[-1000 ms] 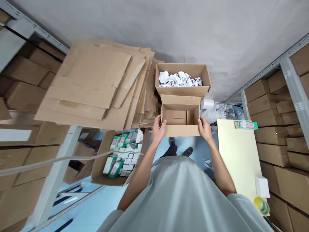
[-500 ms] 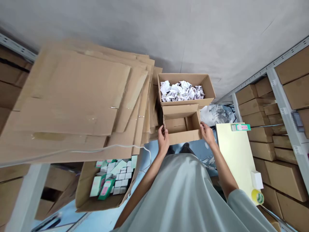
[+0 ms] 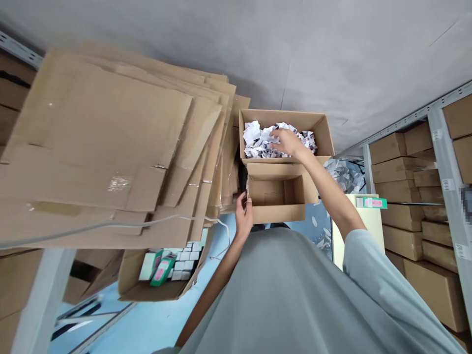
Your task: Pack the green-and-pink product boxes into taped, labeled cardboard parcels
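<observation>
A small open cardboard box [image 3: 276,213] stands in front of me with its flaps out and nothing inside. My left hand [image 3: 244,216] grips its left side, fingers behind the edge and thumb in front. Just beyond it is a larger open box [image 3: 326,135] that holds crumpled white paper [image 3: 260,142]. Over that paper my right hand [image 3: 287,142] reaches in with its fingers apart, holding nothing.
Flattened cardboard sheets [image 3: 99,132] are stacked at the left, with a cable [image 3: 110,224] across them. Below sits a carton [image 3: 147,295] of small white and green boxes. A pale board [image 3: 374,231] and shelves of boxes [image 3: 400,211] stand at the right.
My right hand has left the small box's right side and moved up over the crumpled paper. The small box's right flap now lies outward. My left hand has stayed on the left side.
</observation>
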`<state>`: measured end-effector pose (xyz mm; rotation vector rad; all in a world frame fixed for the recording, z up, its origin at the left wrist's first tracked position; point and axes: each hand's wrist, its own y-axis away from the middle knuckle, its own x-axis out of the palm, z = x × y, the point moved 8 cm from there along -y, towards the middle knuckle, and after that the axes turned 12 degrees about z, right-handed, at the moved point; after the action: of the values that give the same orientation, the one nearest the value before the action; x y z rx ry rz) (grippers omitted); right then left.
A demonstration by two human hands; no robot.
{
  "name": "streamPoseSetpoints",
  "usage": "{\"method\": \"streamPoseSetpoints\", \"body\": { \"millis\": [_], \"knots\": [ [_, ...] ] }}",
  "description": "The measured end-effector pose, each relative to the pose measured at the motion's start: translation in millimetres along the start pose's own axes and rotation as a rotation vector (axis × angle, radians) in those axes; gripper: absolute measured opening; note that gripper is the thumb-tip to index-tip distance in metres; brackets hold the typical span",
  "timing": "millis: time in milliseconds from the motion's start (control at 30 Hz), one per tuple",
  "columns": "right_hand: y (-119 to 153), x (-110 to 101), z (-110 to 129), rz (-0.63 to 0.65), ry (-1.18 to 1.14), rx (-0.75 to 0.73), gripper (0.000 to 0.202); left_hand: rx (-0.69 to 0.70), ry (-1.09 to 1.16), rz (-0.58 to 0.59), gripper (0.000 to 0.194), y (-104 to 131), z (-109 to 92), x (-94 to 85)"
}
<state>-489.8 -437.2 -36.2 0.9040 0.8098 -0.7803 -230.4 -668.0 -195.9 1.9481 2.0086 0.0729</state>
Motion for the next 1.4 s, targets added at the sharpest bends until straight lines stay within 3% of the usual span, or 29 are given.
{"method": "streamPoseSetpoints", "body": {
  "millis": [133, 233, 300, 367, 467, 567, 633, 700, 800, 900, 967, 1033, 1133, 1200, 1300, 1400],
  "knots": [
    [-37, 22, 8, 0.119, 0.091, 0.049, 0.042, -0.011, -0.013, -0.003, 0.052, 1, 1, 0.3],
    [-35, 27, 11, 0.119, 0.137, 0.042, 0.03, -0.028, -0.009, 0.005, 0.051, 0, 2, 0.4],
    [-25, 20, 11, 0.048, 0.131, 0.005, 0.024, -0.03, -0.001, 0.009, 0.052, 0, 2, 1.0],
    [-6, 3, 9, -0.1, 0.071, -0.042, 0.024, -0.025, 0.005, 0.007, 0.051, 0, 0, 1.8],
    [43, -25, -1, -0.355, -0.074, -0.1, 0.038, -0.019, 0.008, -0.001, 0.048, 0, -3, 3.4],
    [107, -31, -7, -0.485, -0.207, -0.137, 0.051, -0.025, 0.003, 0.004, 0.045, 1, -5, 5.6],
    [144, -16, -5, -0.483, -0.274, -0.139, 0.054, -0.031, 0.002, 0.011, 0.044, 1, -5, 7.1],
    [168, 12, 2, -0.404, -0.297, -0.118, 0.049, -0.041, -0.002, 0.017, 0.044, 1, -5, 8.3],
    [179, 68, 13, -0.198, -0.229, -0.038, 0.035, -0.072, -0.022, 0.029, 0.041, 1, -4, 9.5],
    [173, 109, 19, -0.011, -0.135, 0.051, 0.034, -0.116, -0.053, 0.038, 0.038, -2, -6, 8.2],
    [170, 114, 21, 0.006, -0.114, 0.075, 0.036, -0.138, -0.084, 0.048, 0.035, -4, -8, 5.9],
    [169, 98, 24, -0.073, -0.141, 0.057, 0.036, -0.14, -0.13, 0.058, 0.034, -8, -12, 2.8],
    [162, 52, 26, -0.259, -0.202, -0.015, 0.038, -0.13, -0.198, 0.067, 0.032, -16, -18, -1.7],
    [143, 21, 24, -0.345, -0.193, -0.039, 0.037, -0.128, -0.216, 0.083, 0.034, -22, -20, -2.9],
    [85, -4, 16, -0.302, -0.102, -0.031, 0.03, -0.125, -0.213, 0.114, 0.036, -28, -21, -2.5],
    [18, -4, 11, -0.152, -0.01, -0.016, 0.039, -0.129, -0.22, 0.125, 0.036, -30, -20, -2.9]
  ]
}}
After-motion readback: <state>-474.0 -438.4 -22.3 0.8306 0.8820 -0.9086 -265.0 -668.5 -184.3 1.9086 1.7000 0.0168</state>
